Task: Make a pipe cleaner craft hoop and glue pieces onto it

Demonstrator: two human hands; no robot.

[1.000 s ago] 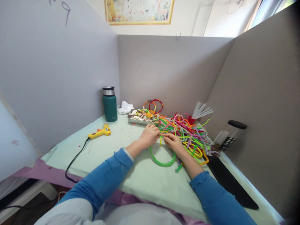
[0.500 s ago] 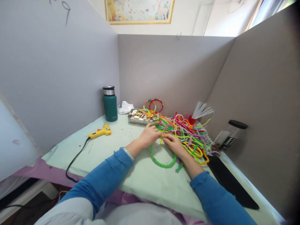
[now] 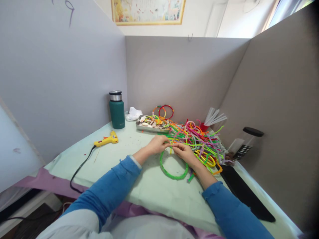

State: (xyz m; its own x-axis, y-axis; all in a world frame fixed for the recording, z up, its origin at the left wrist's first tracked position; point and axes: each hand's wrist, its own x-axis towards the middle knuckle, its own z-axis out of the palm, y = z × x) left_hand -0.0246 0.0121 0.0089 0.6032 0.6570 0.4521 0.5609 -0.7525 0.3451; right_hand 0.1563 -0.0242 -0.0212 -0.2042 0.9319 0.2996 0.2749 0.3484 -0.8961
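Note:
A green pipe-cleaner ring (image 3: pixel 174 177) hangs or lies just over the table, its top edge at my fingers. My left hand (image 3: pixel 158 144) pinches at the upper left of the ring, thumb and fingers together. From the other side my right hand (image 3: pixel 184 153) pinches at the top of the same ring, its fingertips meeting those of the left. A short yellow piece (image 3: pixel 170 151) sticks down between the two hands. My fingers hide the exact spot where they grip. Right behind them spreads a tangled heap of colourful pipe cleaners (image 3: pixel 194 134).
A metal tray (image 3: pixel 152 128) of flat pieces stands at the back, with two finished-looking rings (image 3: pixel 166 112) behind it. On the left are a yellow glue gun (image 3: pixel 106 140) with its cord and a green bottle (image 3: pixel 117 114). A black flat object (image 3: pixel 245 192) and a clear jar (image 3: pixel 245 144) are at right.
My left hand has shifted slightly down, its fingers drawn closer into a pinch. The ring has sunk a little toward me. My right hand has hardly moved.

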